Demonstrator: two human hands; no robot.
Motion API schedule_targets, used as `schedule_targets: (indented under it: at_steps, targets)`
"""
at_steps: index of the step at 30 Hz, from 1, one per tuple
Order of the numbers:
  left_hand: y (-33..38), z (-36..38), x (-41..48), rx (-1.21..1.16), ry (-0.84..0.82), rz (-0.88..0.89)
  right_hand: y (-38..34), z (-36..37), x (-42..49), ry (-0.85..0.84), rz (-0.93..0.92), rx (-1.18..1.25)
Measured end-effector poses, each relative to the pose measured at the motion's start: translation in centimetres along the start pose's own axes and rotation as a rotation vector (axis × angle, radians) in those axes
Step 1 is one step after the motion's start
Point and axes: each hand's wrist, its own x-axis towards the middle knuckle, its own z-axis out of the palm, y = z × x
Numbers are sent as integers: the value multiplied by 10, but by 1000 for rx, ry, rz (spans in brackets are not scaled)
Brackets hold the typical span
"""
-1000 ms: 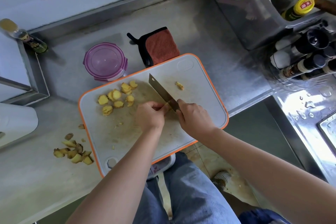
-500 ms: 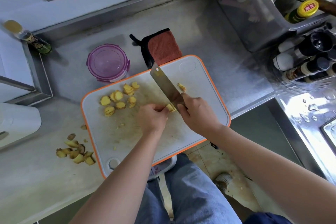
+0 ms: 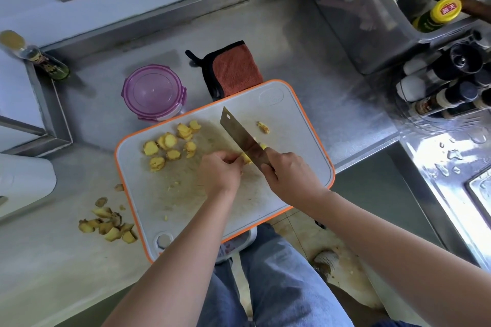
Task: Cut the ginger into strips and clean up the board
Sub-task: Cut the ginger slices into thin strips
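A white cutting board with an orange rim (image 3: pixel 305 125) lies on the steel counter. Several yellow ginger slices (image 3: pixel 170 148) are spread over its far left part, and one small ginger scrap (image 3: pixel 263 127) lies to the right of the blade. My left hand (image 3: pixel 219 172) pinches a ginger piece (image 3: pixel 246 159) against the board. My right hand (image 3: pixel 289 175) grips the handle of a cleaver (image 3: pixel 241 138). Its blade stands on the ginger piece right beside my left fingertips, and most of the piece is hidden by my fingers and the blade.
A pile of ginger peelings (image 3: pixel 109 225) lies on the counter left of the board. A purple-lidded container (image 3: pixel 152 93) and a red cloth (image 3: pixel 233 70) sit behind it. Seasoning bottles (image 3: pixel 446 82) and a rack stand at the right, a wet sink edge (image 3: pixel 457 167) beyond.
The cleaver rose above the ginger piece and has come down on it again, slightly further along. My left hand stays pinched on the piece.
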Motion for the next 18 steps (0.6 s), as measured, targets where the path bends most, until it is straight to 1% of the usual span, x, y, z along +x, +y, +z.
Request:
schedule_targets:
  at_steps: [5, 7, 13, 18]
  targets:
    - [0, -1, 3, -9, -21, -9, -4, 5, 10, -37, 3, -72]
    - [-1, -1, 3, -4, -24, -6, -7, 8, 14, -23, 7, -80]
    - [0, -3, 1, -27, -23, -18, -12, 8, 29, 103, 63, 101]
    - [1, -3, 0, -68, -24, -28, -9, 0, 17, 95, 10, 70]
